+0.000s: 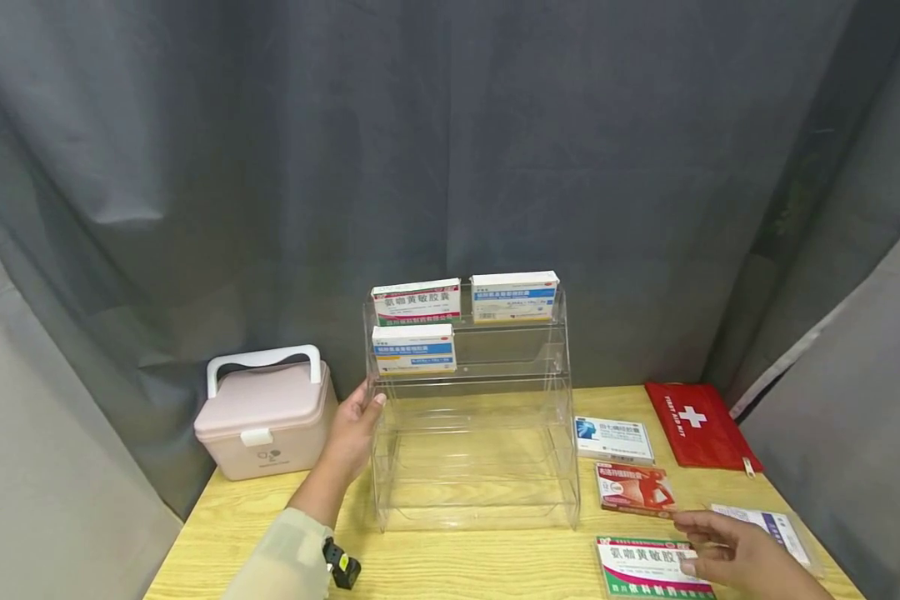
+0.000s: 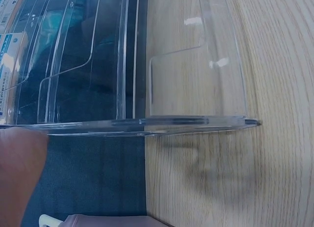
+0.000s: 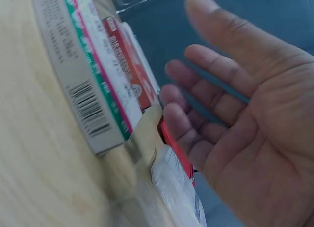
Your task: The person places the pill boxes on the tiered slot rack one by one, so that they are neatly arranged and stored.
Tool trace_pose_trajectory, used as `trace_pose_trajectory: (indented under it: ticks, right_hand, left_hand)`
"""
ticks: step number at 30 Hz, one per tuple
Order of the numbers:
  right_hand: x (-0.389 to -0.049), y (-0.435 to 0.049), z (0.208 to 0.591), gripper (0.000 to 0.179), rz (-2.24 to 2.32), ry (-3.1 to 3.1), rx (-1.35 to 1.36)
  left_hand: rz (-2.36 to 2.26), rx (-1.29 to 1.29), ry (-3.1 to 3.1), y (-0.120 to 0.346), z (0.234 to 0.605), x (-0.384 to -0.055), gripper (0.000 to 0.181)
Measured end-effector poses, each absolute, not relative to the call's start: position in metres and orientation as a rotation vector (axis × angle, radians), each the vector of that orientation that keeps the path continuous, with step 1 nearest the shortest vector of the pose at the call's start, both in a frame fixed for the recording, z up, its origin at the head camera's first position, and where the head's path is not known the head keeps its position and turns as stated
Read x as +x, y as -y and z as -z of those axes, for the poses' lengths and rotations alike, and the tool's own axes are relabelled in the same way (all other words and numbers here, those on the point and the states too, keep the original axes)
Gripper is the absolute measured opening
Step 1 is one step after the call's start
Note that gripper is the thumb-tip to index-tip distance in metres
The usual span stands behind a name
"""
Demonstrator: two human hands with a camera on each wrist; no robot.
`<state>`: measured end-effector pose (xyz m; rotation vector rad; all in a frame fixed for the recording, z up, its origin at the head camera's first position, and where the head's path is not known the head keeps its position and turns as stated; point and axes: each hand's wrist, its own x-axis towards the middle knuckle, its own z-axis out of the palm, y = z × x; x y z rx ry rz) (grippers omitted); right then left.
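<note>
A clear tiered display rack [image 1: 480,450] stands upright on the table. My left hand [image 1: 354,429] grips its left side panel [image 2: 196,123], thumb toward the front. Two medicine boxes sit in the top tier: a white-and-green one [image 1: 417,304] at left and a white-and-blue one [image 1: 515,298] at right. Another white-and-blue box [image 1: 414,350] sits at the left of the tier below. My right hand [image 1: 742,554] holds nothing, its fingers loosely bent over the right end of a green, white and pink medicine box [image 1: 645,567] lying flat. A red medicine box [image 1: 633,488] lies just beyond.
Behind the red box lies a white-and-blue box [image 1: 615,439]. A red first aid pouch [image 1: 701,425] is at the back right, and a white-and-purple pack [image 1: 776,533] lies partly behind my right hand. A pink lidded case [image 1: 266,417] stands left of the rack. Grey curtains [image 1: 450,150] hang behind.
</note>
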<state>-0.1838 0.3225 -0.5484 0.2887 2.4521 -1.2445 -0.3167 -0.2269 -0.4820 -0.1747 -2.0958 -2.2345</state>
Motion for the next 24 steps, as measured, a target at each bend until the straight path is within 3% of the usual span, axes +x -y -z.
trace_pose_trajectory:
  ticks: [8, 24]
  right_hand:
    - [-0.181, -0.314, 0.566, 0.110, 1.153, -2.442, 0.282]
    - [-0.188, -0.255, 0.571, 0.104, 1.114, -2.502, 0.050]
  left_hand:
    - [2.229, -0.168, 2.082, 0.227, 0.483, -0.320, 0.063]
    - [2.223, -0.163, 2.091, 0.227, 0.483, -0.320, 0.062]
